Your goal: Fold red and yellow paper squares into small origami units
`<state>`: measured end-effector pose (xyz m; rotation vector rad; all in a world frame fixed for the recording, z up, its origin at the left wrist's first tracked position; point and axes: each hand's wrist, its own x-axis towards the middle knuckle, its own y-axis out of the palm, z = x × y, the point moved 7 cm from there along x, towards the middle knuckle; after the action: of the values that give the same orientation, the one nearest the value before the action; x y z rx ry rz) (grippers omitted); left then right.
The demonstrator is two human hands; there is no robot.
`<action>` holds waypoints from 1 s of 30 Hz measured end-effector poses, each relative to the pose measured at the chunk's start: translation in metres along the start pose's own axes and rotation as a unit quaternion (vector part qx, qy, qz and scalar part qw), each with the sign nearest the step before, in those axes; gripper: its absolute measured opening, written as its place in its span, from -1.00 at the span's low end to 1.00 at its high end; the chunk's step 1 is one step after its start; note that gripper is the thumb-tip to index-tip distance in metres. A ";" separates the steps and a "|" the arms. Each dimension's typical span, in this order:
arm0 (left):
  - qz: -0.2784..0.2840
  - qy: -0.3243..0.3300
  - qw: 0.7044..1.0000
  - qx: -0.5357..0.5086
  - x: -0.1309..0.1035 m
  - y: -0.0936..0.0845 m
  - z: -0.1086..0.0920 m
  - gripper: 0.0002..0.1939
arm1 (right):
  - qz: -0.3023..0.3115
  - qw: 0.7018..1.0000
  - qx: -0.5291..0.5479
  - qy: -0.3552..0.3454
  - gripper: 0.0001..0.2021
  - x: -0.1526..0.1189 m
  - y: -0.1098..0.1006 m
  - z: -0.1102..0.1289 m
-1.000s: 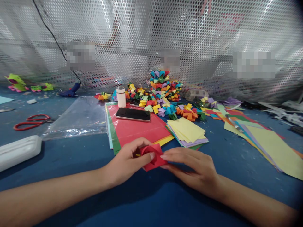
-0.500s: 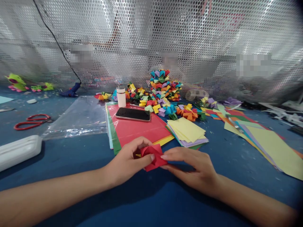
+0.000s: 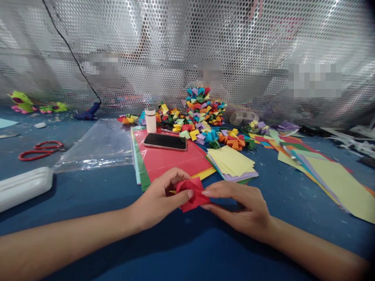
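Observation:
A small folded piece of red paper [image 3: 197,197] is held up between my two hands above the blue table. My left hand [image 3: 167,195] pinches it, with the thumb on top and the fingers behind and mostly hidden. At its right edge, my right hand [image 3: 238,203] grips it between thumb and fingertips. A yellow paper tip [image 3: 172,192] shows beside my left fingers; what it belongs to is hidden. Just beyond my hands lie a stack of red and other coloured sheets [image 3: 170,160] and a pile of pale yellow paper squares [image 3: 231,160].
A black phone [image 3: 165,141] and a white cylinder [image 3: 150,121] rest on the sheets. Colourful folded-paper pieces [image 3: 199,105] stand behind. To the left are red-handled scissors [image 3: 41,151], a white case [image 3: 26,188] and a blue glue gun [image 3: 88,112]. Paper strips [image 3: 334,175] lie right.
The red paper has shifted very slightly right in the picture, along with both hands. My grip on it looks the same.

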<state>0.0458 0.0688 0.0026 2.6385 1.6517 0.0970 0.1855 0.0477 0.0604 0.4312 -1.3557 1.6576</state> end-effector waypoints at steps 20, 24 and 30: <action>-0.086 0.118 0.983 0.116 -0.005 -0.012 -0.011 -0.75 | -0.062 0.994 -0.083 0.032 -0.76 -0.006 -0.010 -0.007; -0.091 0.101 0.980 0.148 -0.004 -0.012 -0.009 -0.70 | -0.050 0.996 -0.075 0.022 -0.77 -0.005 -0.007 -0.006; -0.106 0.073 0.982 0.139 -0.003 -0.015 -0.007 -0.70 | -0.035 0.997 -0.073 0.006 -0.76 -0.005 -0.005 -0.004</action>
<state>0.0309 0.0729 0.0086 2.6794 2.1278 0.0605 0.1936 0.0493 0.0581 0.3776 -1.4261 1.4898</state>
